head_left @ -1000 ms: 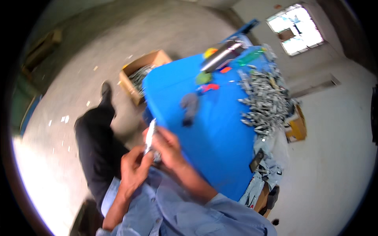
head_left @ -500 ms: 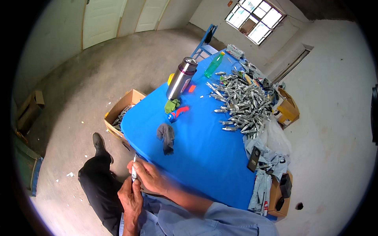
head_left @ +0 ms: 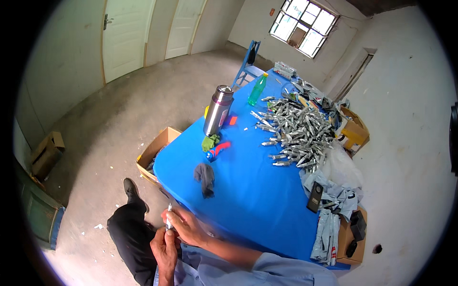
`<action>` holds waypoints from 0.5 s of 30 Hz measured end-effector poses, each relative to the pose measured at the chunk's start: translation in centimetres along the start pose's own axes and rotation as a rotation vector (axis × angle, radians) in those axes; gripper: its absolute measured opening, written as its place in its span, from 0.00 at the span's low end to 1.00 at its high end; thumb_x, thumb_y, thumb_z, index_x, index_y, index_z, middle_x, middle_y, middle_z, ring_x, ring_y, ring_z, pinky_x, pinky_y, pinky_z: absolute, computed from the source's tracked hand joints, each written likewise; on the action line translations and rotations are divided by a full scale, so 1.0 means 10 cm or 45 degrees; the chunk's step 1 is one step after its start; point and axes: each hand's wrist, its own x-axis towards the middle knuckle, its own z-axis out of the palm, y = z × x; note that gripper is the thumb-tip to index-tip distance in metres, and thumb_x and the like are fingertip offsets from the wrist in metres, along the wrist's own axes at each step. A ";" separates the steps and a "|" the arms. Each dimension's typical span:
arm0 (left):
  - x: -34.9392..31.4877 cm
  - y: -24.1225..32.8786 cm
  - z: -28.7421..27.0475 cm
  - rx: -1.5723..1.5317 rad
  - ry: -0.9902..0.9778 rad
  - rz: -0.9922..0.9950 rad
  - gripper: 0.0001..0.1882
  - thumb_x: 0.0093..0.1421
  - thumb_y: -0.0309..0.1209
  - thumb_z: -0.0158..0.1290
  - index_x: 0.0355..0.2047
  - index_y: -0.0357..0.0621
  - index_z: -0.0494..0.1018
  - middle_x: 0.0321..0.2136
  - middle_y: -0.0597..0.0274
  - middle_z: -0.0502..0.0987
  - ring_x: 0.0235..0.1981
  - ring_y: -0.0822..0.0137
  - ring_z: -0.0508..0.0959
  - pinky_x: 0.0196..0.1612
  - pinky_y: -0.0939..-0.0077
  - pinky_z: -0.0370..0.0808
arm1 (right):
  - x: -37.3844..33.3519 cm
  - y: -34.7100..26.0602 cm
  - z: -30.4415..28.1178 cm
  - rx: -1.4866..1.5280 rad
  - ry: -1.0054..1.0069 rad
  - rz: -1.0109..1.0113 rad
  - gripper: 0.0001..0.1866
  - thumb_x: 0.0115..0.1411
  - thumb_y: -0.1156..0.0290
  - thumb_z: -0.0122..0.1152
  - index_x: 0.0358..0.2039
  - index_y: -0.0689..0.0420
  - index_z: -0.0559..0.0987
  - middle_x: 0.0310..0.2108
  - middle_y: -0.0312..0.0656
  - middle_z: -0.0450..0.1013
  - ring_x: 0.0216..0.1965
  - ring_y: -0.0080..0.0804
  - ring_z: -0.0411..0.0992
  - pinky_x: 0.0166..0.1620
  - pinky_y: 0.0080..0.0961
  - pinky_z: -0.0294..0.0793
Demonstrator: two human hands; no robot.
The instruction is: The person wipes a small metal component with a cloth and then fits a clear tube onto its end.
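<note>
- Grasping the lower end of a slim silvery tube (head_left: 169, 221) with the left grip (head_left: 164, 249).
- Pinching the same tube higher up with the right grip (head_left: 188, 229), pointing its tip to 12 o'clock.
- Held near 7 o'clock in the view, just beside the edge of the blue surface (head_left: 253, 205).
- From the tube, toward 1 o'clock, near a crumpled grey cloth (head_left: 206, 181), then farther to a steel flask (head_left: 218, 114).
- Toward 2 o'clock, well apart, to a heap of silvery tubes (head_left: 300, 128).
</note>
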 end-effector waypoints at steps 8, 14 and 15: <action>-0.02 0.09 0.00 -0.218 -0.297 -0.231 0.17 0.71 0.40 0.55 0.42 0.35 0.77 0.25 0.63 0.80 0.20 0.78 0.72 0.23 0.82 0.66 | -0.13 0.02 -0.18 0.102 -0.100 -0.014 0.22 0.78 0.56 0.42 0.51 0.61 0.76 0.38 0.35 0.72 0.37 0.19 0.69 0.41 0.20 0.71; 0.06 0.24 0.19 -0.278 -0.428 -0.256 0.17 0.69 0.39 0.57 0.44 0.35 0.77 0.26 0.62 0.81 0.20 0.77 0.74 0.22 0.82 0.67 | -0.12 0.08 -0.40 0.537 -0.121 0.003 0.23 0.77 0.52 0.45 0.50 0.60 0.78 0.34 0.32 0.72 0.30 0.14 0.67 0.30 0.13 0.68; 0.08 0.23 0.20 -0.266 -0.437 -0.255 0.17 0.69 0.39 0.57 0.43 0.35 0.77 0.25 0.62 0.81 0.20 0.77 0.73 0.22 0.82 0.67 | -0.14 0.06 -0.43 0.596 -0.129 0.069 0.23 0.77 0.52 0.45 0.49 0.60 0.78 0.34 0.32 0.73 0.30 0.15 0.68 0.31 0.14 0.68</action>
